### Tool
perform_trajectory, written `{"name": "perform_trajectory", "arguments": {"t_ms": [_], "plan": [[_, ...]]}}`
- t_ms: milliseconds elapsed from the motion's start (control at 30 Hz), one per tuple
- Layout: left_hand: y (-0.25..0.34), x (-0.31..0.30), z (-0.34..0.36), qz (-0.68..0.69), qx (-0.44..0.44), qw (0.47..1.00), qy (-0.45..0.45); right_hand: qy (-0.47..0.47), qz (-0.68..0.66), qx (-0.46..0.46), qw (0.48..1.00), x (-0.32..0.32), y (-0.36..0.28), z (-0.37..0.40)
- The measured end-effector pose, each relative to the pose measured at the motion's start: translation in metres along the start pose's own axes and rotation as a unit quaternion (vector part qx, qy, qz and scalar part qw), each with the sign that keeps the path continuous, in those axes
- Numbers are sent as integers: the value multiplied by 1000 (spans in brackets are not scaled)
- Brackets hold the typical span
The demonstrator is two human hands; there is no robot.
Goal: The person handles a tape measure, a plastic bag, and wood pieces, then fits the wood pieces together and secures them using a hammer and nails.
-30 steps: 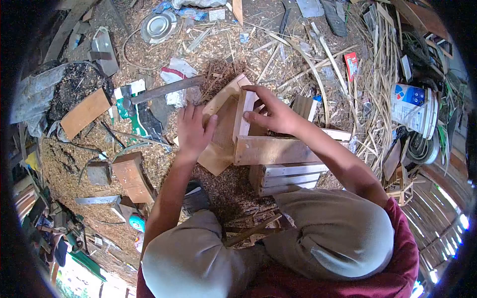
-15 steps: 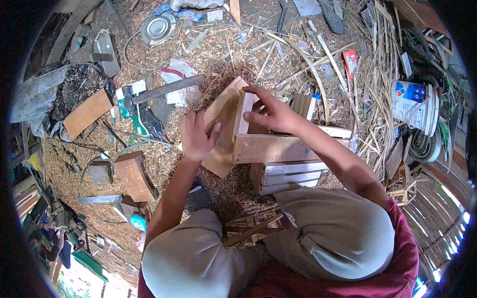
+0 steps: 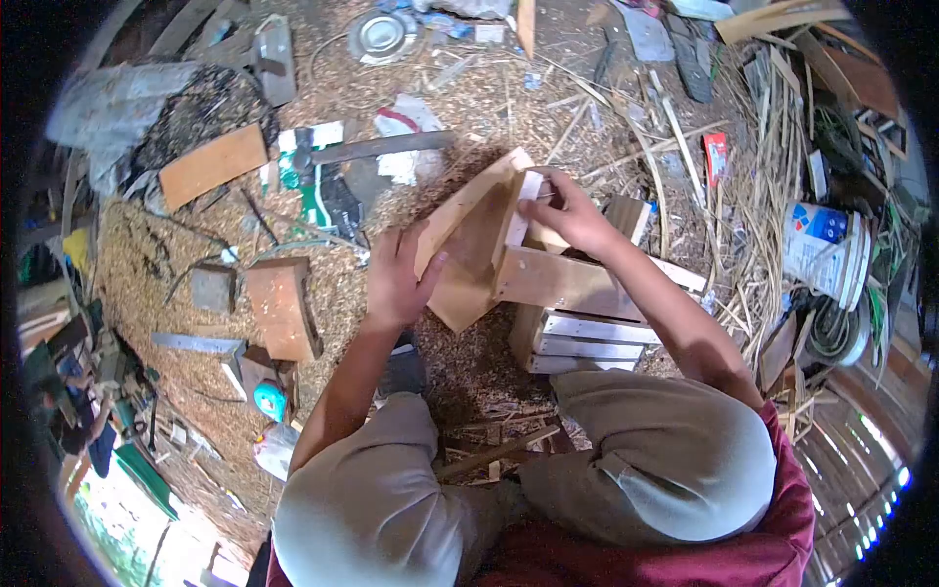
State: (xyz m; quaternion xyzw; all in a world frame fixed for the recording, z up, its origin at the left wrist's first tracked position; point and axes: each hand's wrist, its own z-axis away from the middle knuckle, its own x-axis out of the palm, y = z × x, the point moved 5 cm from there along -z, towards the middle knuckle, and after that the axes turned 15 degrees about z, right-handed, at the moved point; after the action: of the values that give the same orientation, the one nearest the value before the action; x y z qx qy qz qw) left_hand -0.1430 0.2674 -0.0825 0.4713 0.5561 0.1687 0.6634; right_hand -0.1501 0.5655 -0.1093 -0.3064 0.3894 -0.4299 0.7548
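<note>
My left hand (image 3: 399, 284) is closed on the left edge of a shallow wooden panel (image 3: 468, 274), its thumb lying over the inner face. The panel has a raised strip along its long side and leans against a wooden box frame (image 3: 562, 281). My right hand (image 3: 572, 215) grips the pale end board (image 3: 518, 210) of that frame, fingers over its top and thumb on the near face. Beneath the frame stands a stack of slatted wooden boxes (image 3: 592, 342), partly covered by it.
Wood shavings cover the ground. At left lie a curved wooden block (image 3: 279, 308), an orange-brown board (image 3: 213, 166) and a teal tape measure (image 3: 269, 400). A dark wooden stick (image 3: 386, 146) lies ahead. A white bucket (image 3: 822, 249) rests at right beside long thin strips (image 3: 734, 225).
The view has shifted, so the surroundings sit farther right and higher at left. The panel's raised side now stands more upright beside the frame; both hands keep their hold.
</note>
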Motion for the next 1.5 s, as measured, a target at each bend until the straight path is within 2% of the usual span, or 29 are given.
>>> {"name": "perform_trajectory", "arguments": {"t_ms": [67,167,200,300,400,500,600,700,733,833,867,900,967,1067,1167,1200,1300,1333,1433,1500], "plan": [[-2,-14,11,15,-18,1000,-9,45,-9,45,998,3,0,-7],[-15,-21,30,34,-161,983,-79,52,-41,100,993,11,-15,-10],[-21,-15,38,35,-72,995,-55,51,-31,111,992,13,-18,-11],[-32,17,51,140,-288,936,-147,53,-39,145,987,16,-33,-13],[-30,49,54,381,-373,838,-117,41,-79,142,986,22,-37,-25],[-45,57,48,410,-398,818,-67,7,-66,129,989,25,-42,-49],[-60,48,50,374,-394,839,-31,-28,-58,116,991,31,-59,-69],[-60,0,49,270,-339,900,51,-62,-87,77,991,52,-80,-89],[-51,-22,52,314,-367,872,86,-54,-129,50,989,65,-91,-93],[-46,-75,61,250,-166,935,191,-65,-20,27,997,86,-119,-107],[-53,-89,72,182,-150,952,194,-36,-45,4,998,96,-124,-108],[-56,-107,85,74,-150,957,235,-24,-39,-21,999,104,-126,-109],[-53,-141,111,-140,-145,932,303,1,-27,-67,997,115,-129,-107],[-58,-181,147,-285,-377,849,237,5,-77,-64,995,124,-113,-105],[-90,-177,172,-316,-408,844,149,13,-185,-17,983,111,-106,-100],[-92,-177,170,-321,-387,849,164,13,-232,6,973,104,-106,-98],[-93,-176,170,-311,-366,855,196,8,-270,-15,963,76,-112,-92],[-78,-179,165,-310,-336,862,219,26,-249,-17,968,66,-117,-88],[-46,-185,156,-286,-315,877,223,58,-286,-22,956,39,-120,-73],[-22,-188,136,-244,-241,913,222,79,-312,-27,946,18,-111,-69]]}}
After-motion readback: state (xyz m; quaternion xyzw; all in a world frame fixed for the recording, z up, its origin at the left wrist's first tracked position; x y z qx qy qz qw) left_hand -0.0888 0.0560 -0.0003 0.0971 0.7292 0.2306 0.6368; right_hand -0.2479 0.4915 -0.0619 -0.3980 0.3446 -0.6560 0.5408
